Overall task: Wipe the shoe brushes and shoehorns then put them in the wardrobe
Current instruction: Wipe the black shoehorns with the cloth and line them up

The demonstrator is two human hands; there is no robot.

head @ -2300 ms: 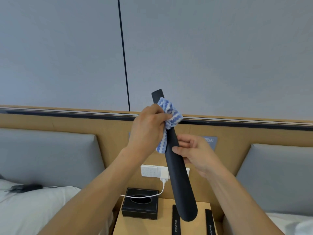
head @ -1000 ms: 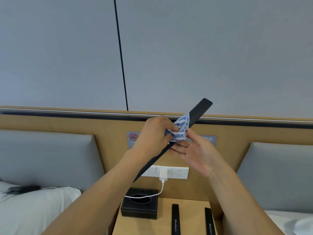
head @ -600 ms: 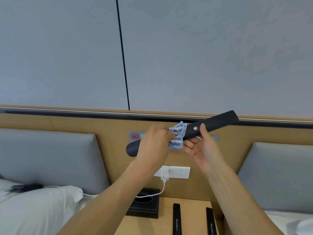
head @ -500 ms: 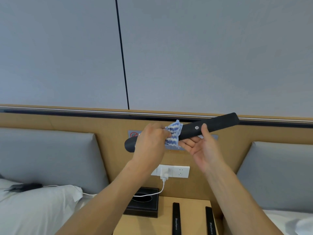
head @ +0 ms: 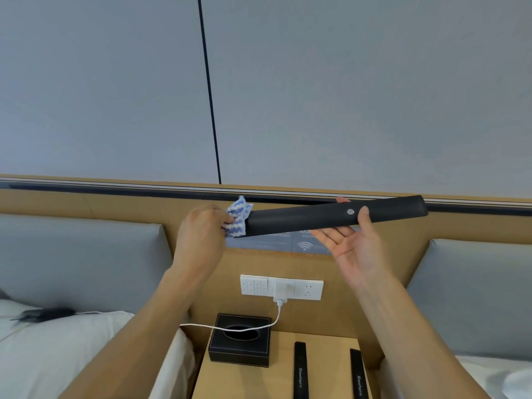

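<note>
The left hand (head: 201, 234) grips a blue-and-white striped cloth (head: 237, 216) against one end of the long black shoehorn (head: 331, 216), held nearly level; the right hand (head: 352, 243) pinches it between thumb and fingers.

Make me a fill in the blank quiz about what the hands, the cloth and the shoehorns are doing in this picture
1. The left hand grips a blue and white ____ against one end of the held shoehorn.
2. The right hand supports that shoehorn, which lies nearly ____.
3. ____ more black shoehorns lie on the nightstand.
4. A white cable crosses above the black ____ box.

Missing words: cloth; horizontal; Two; tissue
</note>
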